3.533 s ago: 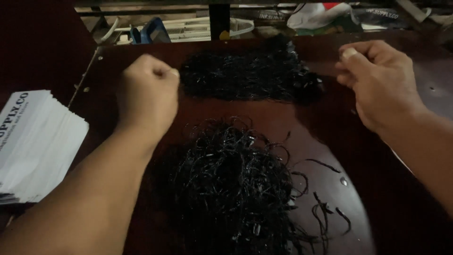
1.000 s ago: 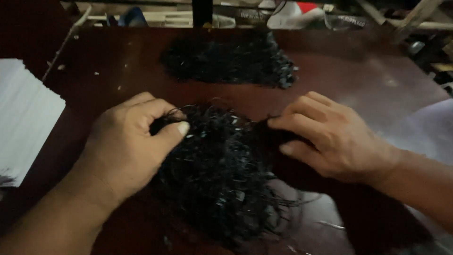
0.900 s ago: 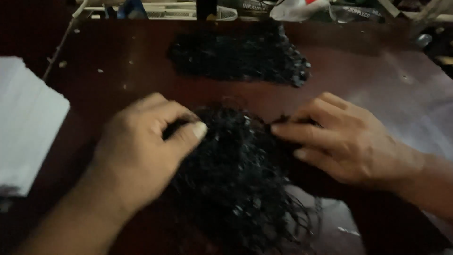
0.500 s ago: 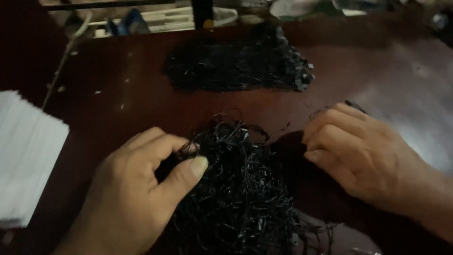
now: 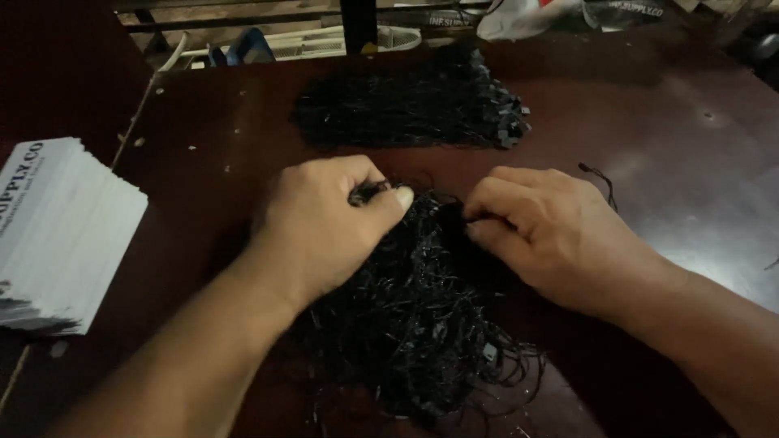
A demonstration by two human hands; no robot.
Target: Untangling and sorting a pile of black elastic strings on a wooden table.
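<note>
A tangled heap of thin black strings [image 5: 422, 324] lies on the dark brown table [image 5: 665, 154] right below me. My left hand [image 5: 324, 227] rests on the heap's upper left, thumb and fingers pinching a few strands. My right hand [image 5: 552, 231] sits on the heap's upper right, fingers curled and pinching strands too. Farther back lies a second, flatter pile of black strings [image 5: 414, 101], laid out in a neater row.
A stack of white printed cards [image 5: 57, 227] sits at the table's left edge. One loose black string [image 5: 599, 177] lies to the right of my right hand. Beyond the table's far edge are a white bag [image 5: 519, 15] and assorted clutter.
Both hands came down from above the table onto the near heap and closed on strands. In the last half second they drew closer together at the heap's top.
</note>
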